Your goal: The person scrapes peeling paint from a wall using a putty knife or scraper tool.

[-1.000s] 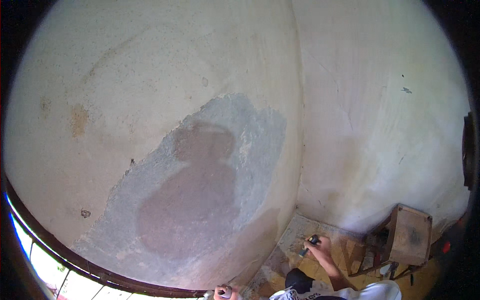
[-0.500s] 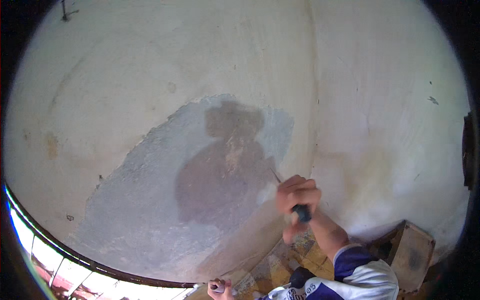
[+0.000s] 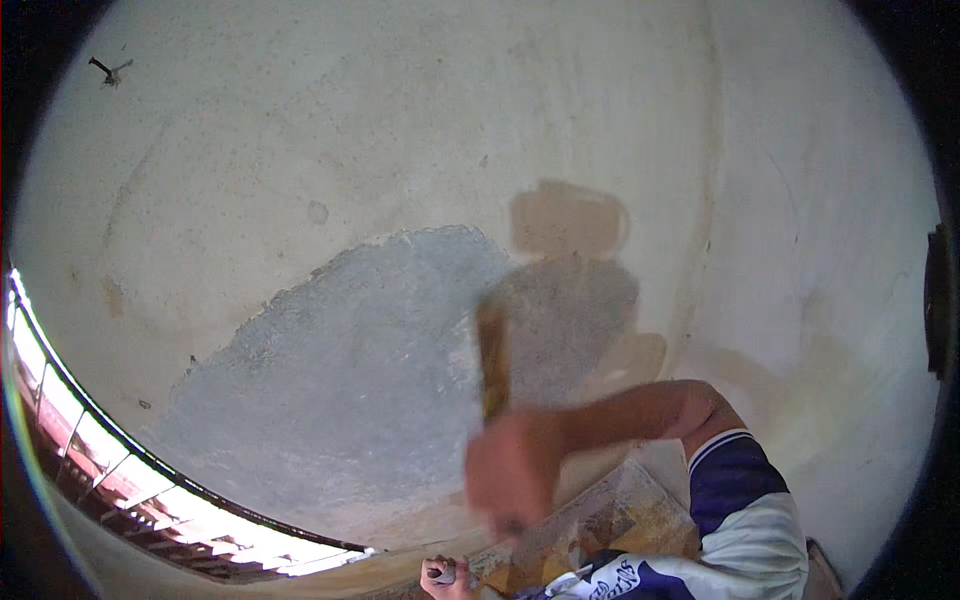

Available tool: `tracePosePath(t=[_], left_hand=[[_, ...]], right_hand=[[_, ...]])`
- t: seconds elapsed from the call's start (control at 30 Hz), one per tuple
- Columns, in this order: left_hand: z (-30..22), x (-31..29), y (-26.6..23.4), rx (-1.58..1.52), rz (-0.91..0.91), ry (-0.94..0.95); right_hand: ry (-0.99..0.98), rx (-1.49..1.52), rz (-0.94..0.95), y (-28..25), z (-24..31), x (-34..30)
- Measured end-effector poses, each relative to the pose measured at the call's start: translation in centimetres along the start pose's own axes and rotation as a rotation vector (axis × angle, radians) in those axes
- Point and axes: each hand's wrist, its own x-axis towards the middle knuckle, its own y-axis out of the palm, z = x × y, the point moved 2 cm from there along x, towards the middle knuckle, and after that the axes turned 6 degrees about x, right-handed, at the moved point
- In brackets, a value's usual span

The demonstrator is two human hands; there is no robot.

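In front of a pale wall, my right hand (image 3: 513, 468) is closed round the handle of a scraper (image 3: 493, 362). Its flat, brownish blade points up and is smeared by motion; whether it touches the wall I cannot tell. Behind it spreads a rough-edged grey patch (image 3: 340, 370), where the pale surface coat is gone. At the bottom edge, my left hand (image 3: 455, 582) is closed round a thing with a dark, rounded end (image 3: 440, 574), which points toward me. The rest of that thing is hidden.
A barred opening (image 3: 120, 470) curves along the lower left. A nail (image 3: 100, 67) sticks out of the wall at upper left. The wall meets another one at right, with a dark fixture (image 3: 937, 300) at the far edge. Yellowish floor tiles (image 3: 570, 545) lie below.
My right hand has swung left and down, turning the scraper's blade upward. The view has shifted, and my shadow falls further right. The wooden box at lower right is now mostly hidden.
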Motion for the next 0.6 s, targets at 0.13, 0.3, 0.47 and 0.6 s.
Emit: tracePosePath(t=[0.13, 0.3, 0.47, 0.6], left_hand=[[0.9, -1.3, -0.5, 0.034, -0.064, -0.054], [1.8, -0.4, 2.0, 0.017, -0.102, -0.06], [3.6, 0.5, 1.5, 0.111, -0.072, 0.103], [2.1, 0.5, 2.7, 0.209, -0.133, 0.179]], right_hand=[[0.482, 0.164, 0.674, -2.3, -1.3, 0.3], [0.059, 0.057, -0.036, -2.9, -1.7, -0.7], [-0.058, 0.292, -0.177, -1.4, -0.6, -1.1], [-0.042, 0.02, -0.054, -0.9, -0.5, -1.1]])
